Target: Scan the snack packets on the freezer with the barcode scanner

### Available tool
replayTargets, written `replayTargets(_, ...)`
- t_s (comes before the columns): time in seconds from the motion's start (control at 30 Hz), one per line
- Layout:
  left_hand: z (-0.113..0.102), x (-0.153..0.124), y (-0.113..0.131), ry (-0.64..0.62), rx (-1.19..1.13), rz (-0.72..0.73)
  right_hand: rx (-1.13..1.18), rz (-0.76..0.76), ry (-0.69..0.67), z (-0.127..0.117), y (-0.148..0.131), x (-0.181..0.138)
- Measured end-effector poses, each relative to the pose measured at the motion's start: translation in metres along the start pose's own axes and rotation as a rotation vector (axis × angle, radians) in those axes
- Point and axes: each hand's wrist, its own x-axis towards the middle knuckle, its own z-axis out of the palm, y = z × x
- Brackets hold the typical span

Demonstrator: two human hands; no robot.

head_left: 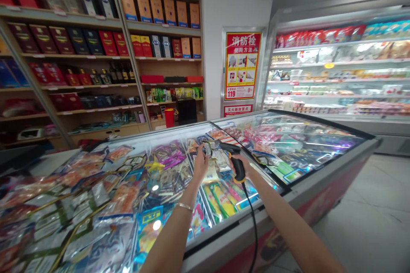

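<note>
In the head view, my right hand (244,164) is wrapped round the grip of a black and yellow barcode scanner (238,169). Its head points left, and a black cable hangs from its base over the freezer's edge. My left hand (200,163), with a bracelet at the wrist, is closed on the edge of a shiny plastic food packet (221,158), just left of the scanner. The packet is small in view and its contents are hard to make out. Both hands are above the chest freezer (226,222), over bagged goods.
Many bagged foods (80,204) are heaped on the left. A glass lid (304,136) covers the freezer's right part. Behind stand shelves of boxed bottles (156,8), a red fire-hydrant sign (243,66) and a lit open refrigerator (339,64). Tiled floor (378,204) lies at right.
</note>
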Motion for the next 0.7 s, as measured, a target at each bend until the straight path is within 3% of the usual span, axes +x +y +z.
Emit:
replayTargets(0.47,-0.001,0.006,-0.003,0.151,-0.005,0.04,0.011,-0.038,0.003,-0.008,0.004,0.006)
replayTargets(0.57,-0.029,0.017,0.016,0.241,-0.012,0.09,0.042,-0.078,0.014,-0.008,0.001,0.003)
replayTargets(0.7,-0.112,0.007,0.044,0.399,0.069,0.092,0.083,-0.091,-0.009,0.002,0.0,-0.003)
